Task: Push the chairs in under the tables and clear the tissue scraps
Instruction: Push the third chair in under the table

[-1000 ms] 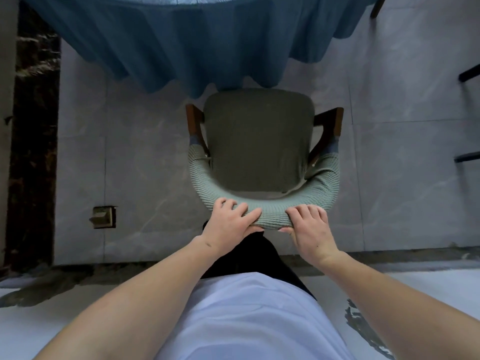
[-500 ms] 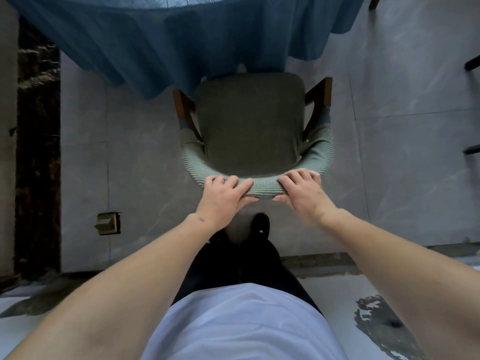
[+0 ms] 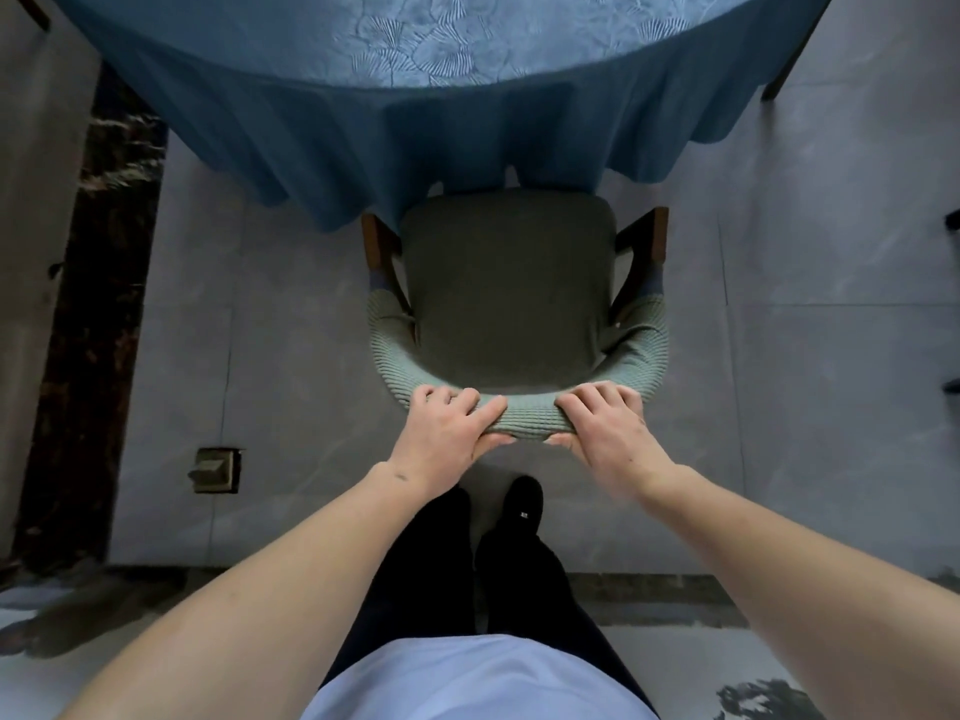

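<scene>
A chair (image 3: pixel 506 288) with a dark green seat, wooden arms and a ribbed pale-green curved back stands in front of me, facing a round table under a blue tablecloth (image 3: pixel 395 111). The seat's front edge just meets the hanging cloth. My left hand (image 3: pixel 447 433) grips the top of the chair back left of centre. My right hand (image 3: pixel 602 428) grips it right of centre, fingers over the rim and thumbs underneath. No tissue scraps show in this view.
Grey floor tiles surround the chair. A small floor socket box (image 3: pixel 215 470) sits to the left, beside a dark marble strip (image 3: pixel 93 304). Dark chair legs (image 3: pixel 950 220) show at the right edge. My feet (image 3: pixel 522 506) stand just behind the chair.
The chair has slid forward toward the table with both hands on its back; its seat front now reaches the cloth's hem. I have stepped forward and more of the tabletop shows.
</scene>
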